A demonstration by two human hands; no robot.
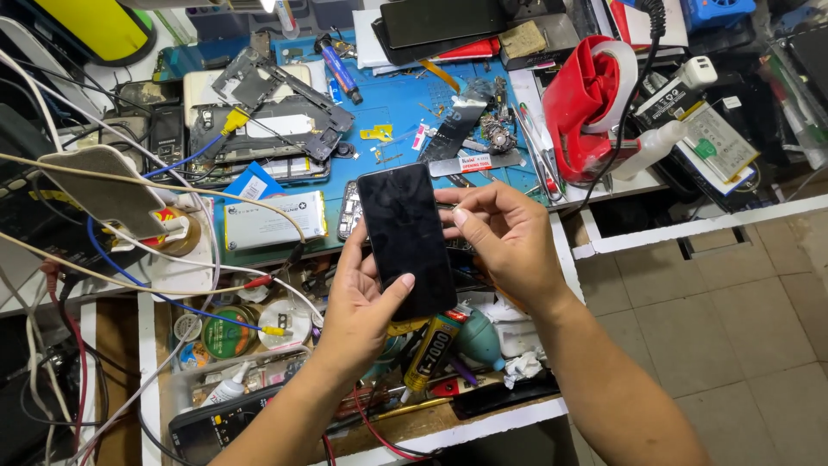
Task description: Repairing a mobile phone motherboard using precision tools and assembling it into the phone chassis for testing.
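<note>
Left hand [358, 306] gripped black phone screen [405, 240] from below, thumb on glass; right hand [500, 237] fingers closed on its right edge. Screen was held tilted above cluttered desk [405, 108], over glue tube [431, 349], near white battery [274, 220].

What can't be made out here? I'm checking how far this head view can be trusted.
- Back of the black phone: faces away from the camera.
- Left hand fingers: behind the phone, only the thumb shows.
- Glue tube top: under the phone.
- Small parts on the blue mat: too small.
</note>
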